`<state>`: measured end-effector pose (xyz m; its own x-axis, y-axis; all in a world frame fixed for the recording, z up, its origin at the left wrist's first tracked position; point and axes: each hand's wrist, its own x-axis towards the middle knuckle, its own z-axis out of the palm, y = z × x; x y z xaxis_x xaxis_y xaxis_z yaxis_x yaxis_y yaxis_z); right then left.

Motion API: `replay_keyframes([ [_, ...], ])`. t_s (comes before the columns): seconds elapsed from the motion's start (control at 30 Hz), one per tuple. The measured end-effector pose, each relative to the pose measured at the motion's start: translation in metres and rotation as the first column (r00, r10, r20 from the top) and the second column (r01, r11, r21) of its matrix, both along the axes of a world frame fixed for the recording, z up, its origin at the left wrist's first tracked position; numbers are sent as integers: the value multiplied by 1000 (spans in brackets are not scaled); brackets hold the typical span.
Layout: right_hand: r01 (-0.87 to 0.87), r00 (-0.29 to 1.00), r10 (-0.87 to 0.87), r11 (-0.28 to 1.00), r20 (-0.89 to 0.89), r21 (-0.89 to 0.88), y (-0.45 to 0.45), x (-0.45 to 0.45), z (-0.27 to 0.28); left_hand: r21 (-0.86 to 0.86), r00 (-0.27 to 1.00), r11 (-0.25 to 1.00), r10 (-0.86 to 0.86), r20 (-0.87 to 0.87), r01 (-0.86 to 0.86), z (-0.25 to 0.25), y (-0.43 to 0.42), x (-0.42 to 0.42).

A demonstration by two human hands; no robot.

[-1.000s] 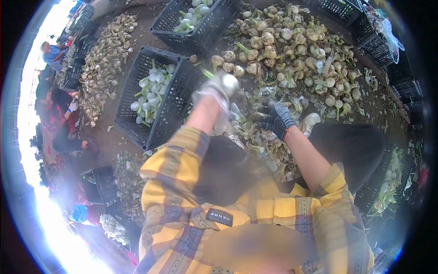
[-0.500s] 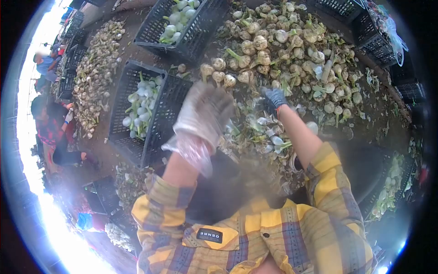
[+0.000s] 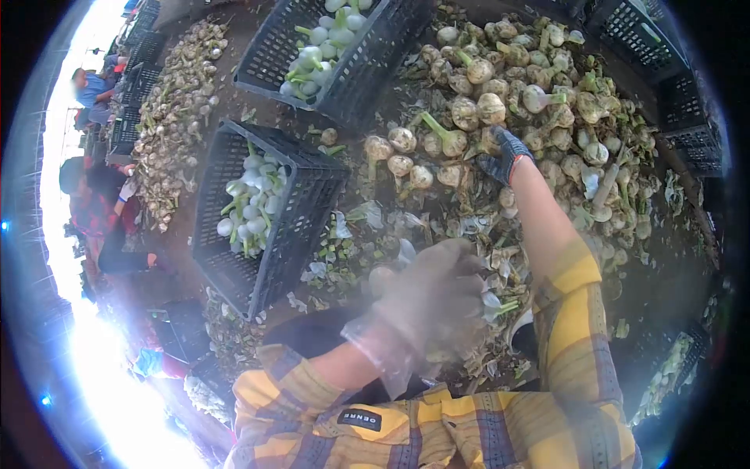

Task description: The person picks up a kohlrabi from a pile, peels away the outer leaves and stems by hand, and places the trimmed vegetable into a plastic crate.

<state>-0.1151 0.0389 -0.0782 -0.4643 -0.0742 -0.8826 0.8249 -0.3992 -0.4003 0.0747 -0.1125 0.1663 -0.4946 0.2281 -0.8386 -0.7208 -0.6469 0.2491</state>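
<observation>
My right hand (image 3: 504,156), in a dark grey glove, reaches to the near edge of a heap of dirty, onion-like bulbs (image 3: 492,108). Its fingers are apart beside a bulb; whether they touch it is unclear. My left hand (image 3: 437,289), in a pale glove with a clear plastic cover at the wrist, is smeared by motion above peelings and leaf scraps (image 3: 367,215). Whether it holds anything cannot be made out. Just ahead of it, several bulbs with stems (image 3: 400,166) lie in a loose group.
Left of my hands, a black crate (image 3: 301,227) holds cleaned white bulbs (image 3: 254,205). Another crate (image 3: 355,94) with white bulbs stands beyond it. A second heap (image 3: 183,117) lies at far left, with people (image 3: 98,207) beside it. More crates (image 3: 641,39) line the far right.
My left hand has swung back toward my body and to the right. My right hand has moved slightly forward and right, onto the heap's edge. The view has shifted a little.
</observation>
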Motion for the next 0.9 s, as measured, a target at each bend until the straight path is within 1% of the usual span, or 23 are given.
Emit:
replay_keyframes([
  [0.07,-13,999,11,998,-38,-56,8,2,-4,11,994,998,-68,-84,70,-15,1,-6],
  [0.1,-38,997,39,999,-70,6,7,9,20,-109,995,990,-95,-31,92,-15,7,-10],
  [0.13,-49,967,85,988,-242,148,2,20,27,-165,991,981,-116,-71,103,-21,9,-11],
  [0.17,-29,907,148,955,-394,294,-2,31,31,-216,983,969,-143,-111,116,-32,9,-9],
  [0.2,10,826,241,897,-510,441,-4,47,43,-256,976,959,-165,-145,124,-39,11,-6],
  [0.23,62,690,407,791,-599,609,-4,69,55,-309,982,947,-135,-131,89,-42,13,-4],
  [0.27,148,524,580,659,-623,737,-7,90,78,-362,981,929,-131,-140,73,-41,15,-2],
  [0.33,57,441,503,811,-743,583,-21,131,130,-488,977,872,-140,-163,44,-26,17,-4],
  [0.37,89,326,607,744,-725,662,-26,147,151,-504,975,863,-129,-182,20,-24,16,-6],
  [0.4,127,212,699,673,-682,729,-31,165,169,-443,970,896,-84,-228,-26,-46,6,-7],
  [0.43,179,101,779,598,-619,781,-35,182,183,-336,976,939,0,-219,-75,-44,1,-7],
  [0.5,264,-2,786,597,-619,758,-39,206,204,-106,971,979,150,-185,-171,-34,-2,-6],
  [0.53,304,-47,789,595,-612,744,-41,219,212,-61,954,989,116,-277,-138,-29,-5,1],
  [0.57,231,62,637,740,-769,632,-47,231,214,-19,925,995,84,-371,-98,-21,-10,6],
  [0.6,143,215,539,807,-814,573,-45,237,219,18,885,998,55,-462,-53,-15,-12,10],
  [0.63,70,371,434,869,-821,490,-42,243,227,-70,878,981,129,-461,-181,-21,-9,11],
  [0.67,15,522,323,922,-789,388,-40,247,234,-131,887,974,108,-448,-185,-16,-9,18],
  [0.7,44,641,83,989,-763,144,-37,249,235,-192,894,963,87,-440,-189,-10,-10,23],
  [0.73,17,713,129,980,-689,201,-30,249,237,-251,900,949,67,-431,-191,-5,-9,27],
  [0.77,0,687,210,957,-696,289,-26,254,246,-215,837,942,107,-537,-258,-9,-8,29],
  [0.8,-14,659,292,926,-694,376,-23,259,256,-294,792,921,26,-610,-256,-10,-8,32],
  [0.87,-59,694,218,967,-686,248,-20,272,277,-446,687,850,-148,-712,-279,-10,-9,40],
  [0.9,-81,715,182,981,-675,179,-20,279,283,-307,721,899,13,-693,-311,26,4,63],
])
